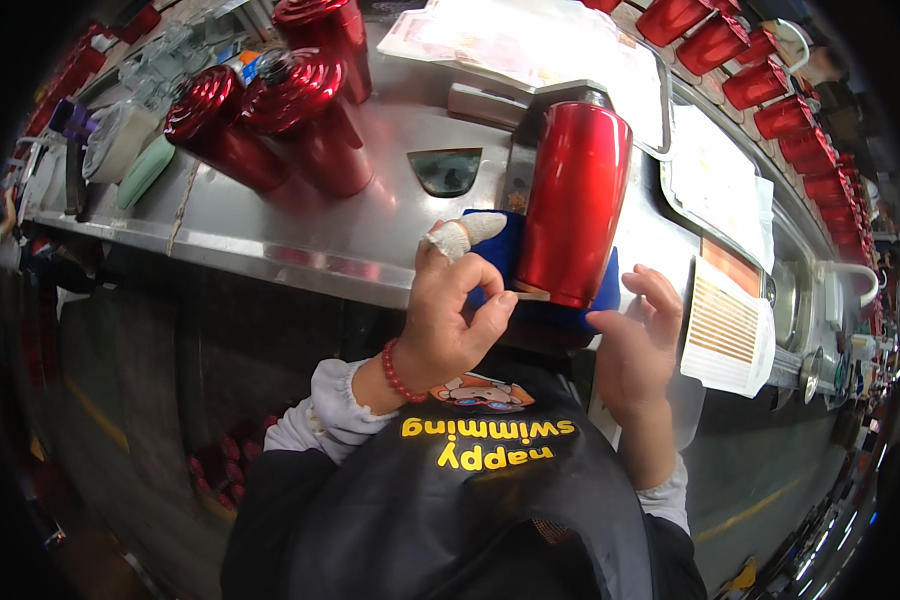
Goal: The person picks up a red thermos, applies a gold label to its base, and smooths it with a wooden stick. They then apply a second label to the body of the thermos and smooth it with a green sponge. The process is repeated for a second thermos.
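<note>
A glossy red metal vessel [577, 195] lies on its side on a blue cloth pad [606, 289], its near end towards me. My left hand [454, 315] pinches a thin pale strip [531, 296] between thumb and forefinger, against the vessel's near end. One finger of that hand wears a white finger cover [483, 225]. At the other side of the near end is my right hand [640, 352], slightly blurred, its fingers apart and nothing visible in them. Beyond the left hand, a dark half-round plate [448, 171] rests on the metal bench [394, 225].
Three more red vessels [330, 142] stand at the back left, near a green oblong object [146, 171]. A sheet with brown stripes [727, 326] lies to the right. Pale sheets [510, 34] cover the back, and red containers [784, 116] line a conveyor at far right.
</note>
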Tool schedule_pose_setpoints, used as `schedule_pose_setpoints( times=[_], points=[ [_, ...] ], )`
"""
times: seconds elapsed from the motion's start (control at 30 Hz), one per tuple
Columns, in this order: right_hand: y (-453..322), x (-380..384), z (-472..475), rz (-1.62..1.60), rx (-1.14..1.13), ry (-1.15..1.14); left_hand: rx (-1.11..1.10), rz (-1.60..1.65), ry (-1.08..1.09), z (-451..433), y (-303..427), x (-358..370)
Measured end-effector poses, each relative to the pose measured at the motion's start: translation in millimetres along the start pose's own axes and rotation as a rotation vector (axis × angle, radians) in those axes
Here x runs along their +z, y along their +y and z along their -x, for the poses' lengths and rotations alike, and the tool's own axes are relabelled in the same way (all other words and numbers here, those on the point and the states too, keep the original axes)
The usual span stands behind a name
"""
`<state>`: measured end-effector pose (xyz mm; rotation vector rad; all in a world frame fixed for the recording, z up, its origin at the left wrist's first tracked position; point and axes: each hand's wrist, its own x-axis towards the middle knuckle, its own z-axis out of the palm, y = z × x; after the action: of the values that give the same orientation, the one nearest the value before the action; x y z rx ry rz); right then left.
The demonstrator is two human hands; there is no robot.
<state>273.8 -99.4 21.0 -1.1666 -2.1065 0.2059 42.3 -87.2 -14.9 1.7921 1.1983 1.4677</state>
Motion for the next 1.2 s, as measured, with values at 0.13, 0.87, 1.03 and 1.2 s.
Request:
schedule_pose_setpoints(
  times=[0.13,0.87,1.03,1.2],
  points=[
    [28,-3,27,0.129,0.035,-0.058,-0.054,0.047,-0.015,0,-7,9],
    [40,-32,26,-0.218,0.091,0.074,0.021,0.438,-0.310,-19,51,30],
    [25,-38,11,-0.097,-0.090,0.050,0.171,-0.161,-0.153,-24,37,30],
    [18,-27,4,-0.042,-0.129,0.016,0.194,-0.317,-0.208,-23,37,40]
  ],
)
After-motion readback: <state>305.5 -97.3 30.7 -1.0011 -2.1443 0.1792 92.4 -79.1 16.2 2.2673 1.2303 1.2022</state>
